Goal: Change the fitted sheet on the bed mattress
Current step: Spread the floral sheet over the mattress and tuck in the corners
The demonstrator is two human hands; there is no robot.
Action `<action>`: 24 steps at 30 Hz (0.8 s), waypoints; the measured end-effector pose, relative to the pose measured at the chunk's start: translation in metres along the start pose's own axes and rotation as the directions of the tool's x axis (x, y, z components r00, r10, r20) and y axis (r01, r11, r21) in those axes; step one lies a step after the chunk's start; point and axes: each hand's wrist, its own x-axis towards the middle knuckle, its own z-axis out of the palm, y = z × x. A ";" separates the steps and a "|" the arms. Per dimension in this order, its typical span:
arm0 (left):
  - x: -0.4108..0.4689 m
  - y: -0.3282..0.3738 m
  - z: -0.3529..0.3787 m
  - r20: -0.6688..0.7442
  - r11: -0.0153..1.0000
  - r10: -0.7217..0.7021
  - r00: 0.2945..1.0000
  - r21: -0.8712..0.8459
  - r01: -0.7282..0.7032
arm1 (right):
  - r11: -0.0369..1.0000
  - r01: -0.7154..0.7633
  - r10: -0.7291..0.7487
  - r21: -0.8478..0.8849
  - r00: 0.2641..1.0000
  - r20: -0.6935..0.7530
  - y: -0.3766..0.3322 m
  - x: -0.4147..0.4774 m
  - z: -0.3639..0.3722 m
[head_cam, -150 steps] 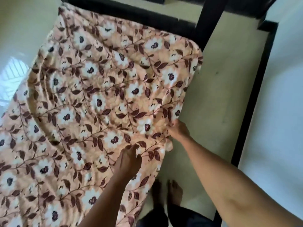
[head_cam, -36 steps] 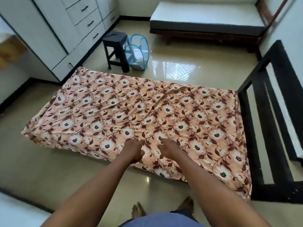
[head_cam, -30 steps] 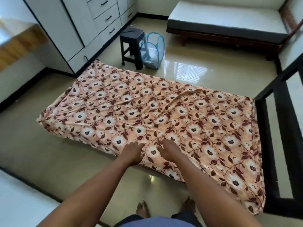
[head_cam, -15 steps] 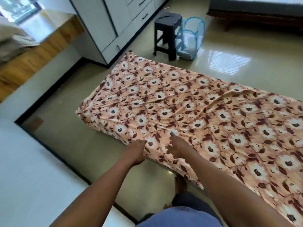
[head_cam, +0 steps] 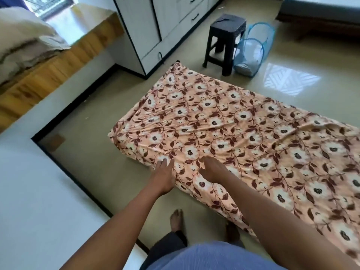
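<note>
A peach fitted sheet (head_cam: 233, 121) with white flowers and brown leaves covers the mattress, which lies flat on the floor. The cloth is wrinkled across the top. My left hand (head_cam: 164, 175) lies at the near long edge with its fingers straight, touching the sheet. My right hand (head_cam: 213, 169) rests palm down on the sheet just beside it, fingers spread and relaxed. Both hands are near the left end of the near side. The mattress itself is hidden under the cloth.
A dark stool (head_cam: 224, 39) and a blue mesh laundry basket (head_cam: 253, 49) stand beyond the far corner. White cupboards (head_cam: 155, 26) line the back. A wooden counter (head_cam: 58, 61) with folded cloth sits at left. My bare feet (head_cam: 176, 221) stand on the glossy floor.
My view and my hands have shifted left along the near edge toward the mattress's left end. The black bed frame has gone out of view. The fingers of both hands are now straighter.
</note>
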 end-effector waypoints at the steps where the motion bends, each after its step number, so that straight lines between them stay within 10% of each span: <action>1: 0.006 -0.005 -0.001 0.016 0.999 0.041 0.999 0.016 -0.041 | 0.999 -0.042 0.042 0.033 0.999 -0.016 -0.003 -0.001 0.004; 10: 0.027 0.027 0.011 0.166 0.910 0.374 0.912 0.125 -0.396 | 0.892 -0.398 0.408 0.216 0.913 0.000 0.020 -0.094 0.062; 24: -0.085 0.322 0.115 0.314 0.513 0.749 0.584 0.284 -0.810 | 0.510 -0.635 0.772 0.580 0.636 0.017 0.241 -0.356 0.168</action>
